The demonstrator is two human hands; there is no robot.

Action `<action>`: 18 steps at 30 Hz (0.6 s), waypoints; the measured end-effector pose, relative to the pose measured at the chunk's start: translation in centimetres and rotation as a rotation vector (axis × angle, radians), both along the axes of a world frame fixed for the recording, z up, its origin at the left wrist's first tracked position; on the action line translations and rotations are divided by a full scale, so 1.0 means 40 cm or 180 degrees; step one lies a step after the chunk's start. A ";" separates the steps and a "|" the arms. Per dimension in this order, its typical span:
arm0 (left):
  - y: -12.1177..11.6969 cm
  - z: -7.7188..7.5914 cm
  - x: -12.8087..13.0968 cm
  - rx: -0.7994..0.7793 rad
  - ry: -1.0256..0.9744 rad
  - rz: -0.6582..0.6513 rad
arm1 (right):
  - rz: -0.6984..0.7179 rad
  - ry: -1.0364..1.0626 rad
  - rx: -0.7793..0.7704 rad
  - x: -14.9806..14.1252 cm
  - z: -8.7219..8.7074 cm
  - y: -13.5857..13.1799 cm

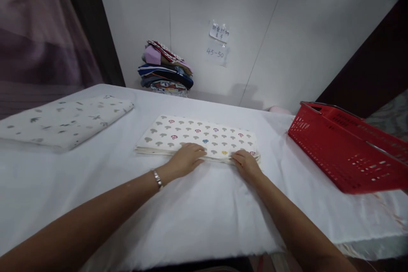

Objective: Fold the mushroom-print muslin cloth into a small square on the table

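A folded cream cloth (200, 136) printed with grey, red, blue and yellow mushrooms lies flat in the middle of the table, its layers showing along the near edge. My left hand (186, 158) holds that near edge around its middle, fingers on top and thumb low at the front. A silver bracelet (157, 179) circles my left wrist. Close to the right corner, my right hand (247, 163) grips the same edge, with fingertips on the upper layer. Part of the edge is hidden behind both hands.
A red perforated plastic basket (344, 148) stands at the right. Another folded white cloth (70, 121) with leaf prints lies at the left. Stacked fabrics (167, 70) rest against the back wall, beside handwritten paper notes (218, 42). White fabric covers the table (191, 221).
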State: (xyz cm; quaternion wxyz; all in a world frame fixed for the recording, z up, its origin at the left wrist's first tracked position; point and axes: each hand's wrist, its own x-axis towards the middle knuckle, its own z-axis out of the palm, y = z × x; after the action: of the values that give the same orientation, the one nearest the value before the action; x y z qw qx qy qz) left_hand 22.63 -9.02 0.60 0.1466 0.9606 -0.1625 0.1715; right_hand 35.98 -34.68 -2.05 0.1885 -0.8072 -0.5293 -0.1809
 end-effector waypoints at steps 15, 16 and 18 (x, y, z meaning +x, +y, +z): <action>-0.152 -0.066 0.123 0.0311 -0.0618 0.0474 | -0.0101 -0.0152 0.0486 0.022 -0.033 -0.016; -0.154 -0.069 0.122 0.0387 -0.0729 0.0467 | -0.0125 -0.0230 0.0483 0.021 -0.033 -0.016; -0.156 -0.076 0.120 0.0445 -0.0844 0.0394 | -0.0113 -0.0330 0.0408 0.019 -0.033 -0.017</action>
State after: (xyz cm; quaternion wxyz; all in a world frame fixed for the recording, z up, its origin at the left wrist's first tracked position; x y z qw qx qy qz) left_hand 27.42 -15.26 -2.46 0.0458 0.9455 -0.1325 0.2938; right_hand 36.73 -35.37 -3.36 0.2089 -0.7923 -0.5113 -0.2593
